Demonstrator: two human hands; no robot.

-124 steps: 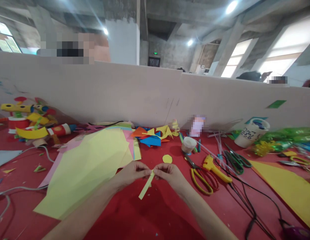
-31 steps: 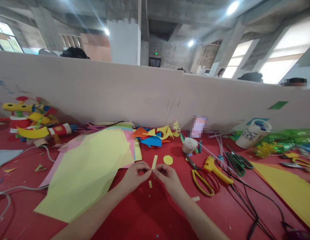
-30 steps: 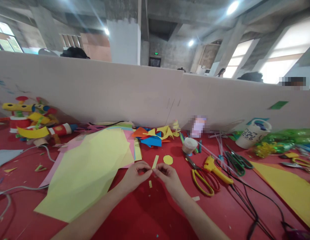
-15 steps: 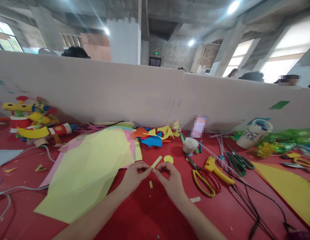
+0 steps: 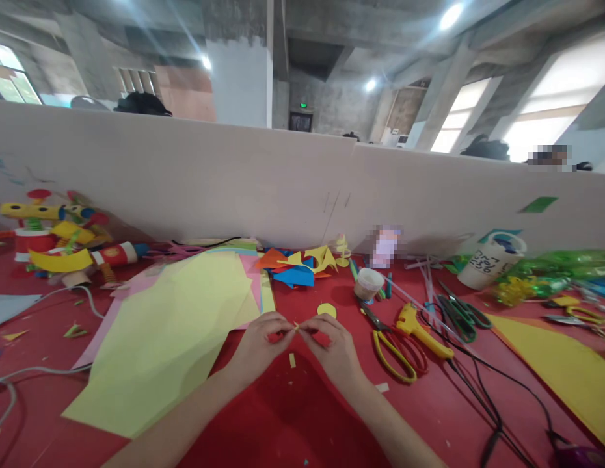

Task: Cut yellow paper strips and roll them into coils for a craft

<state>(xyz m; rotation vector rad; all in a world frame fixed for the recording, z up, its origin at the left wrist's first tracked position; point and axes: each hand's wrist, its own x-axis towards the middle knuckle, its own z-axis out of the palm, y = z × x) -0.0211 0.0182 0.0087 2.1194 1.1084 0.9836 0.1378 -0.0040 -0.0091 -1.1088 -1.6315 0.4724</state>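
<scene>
My left hand (image 5: 268,335) and my right hand (image 5: 329,338) meet at their fingertips over the red table. Both pinch a small yellow paper strip (image 5: 296,327), of which only a short bit shows between the fingers. Just beyond my right hand lies a yellow paper disc (image 5: 326,311). A short pale yellow scrap (image 5: 292,360) rests on the table below my fingers. Left of my left hand spreads a stack of pale yellow paper sheets (image 5: 170,338). To the right of my right hand are scissors with yellow and red handles (image 5: 394,354).
A yellow glue gun (image 5: 424,333) with a black cord lies at right, near green-handled scissors (image 5: 458,317). A small tub (image 5: 368,284) stands behind the hands. Coloured paper scraps (image 5: 295,276) lie at the back, before a white partition (image 5: 234,182). Paper toys (image 5: 53,234) stand at far left.
The paper strip stood out long beyond my fingertips; now only a small piece shows between them. My hands have stayed nearly in place, and the view has shifted slightly.
</scene>
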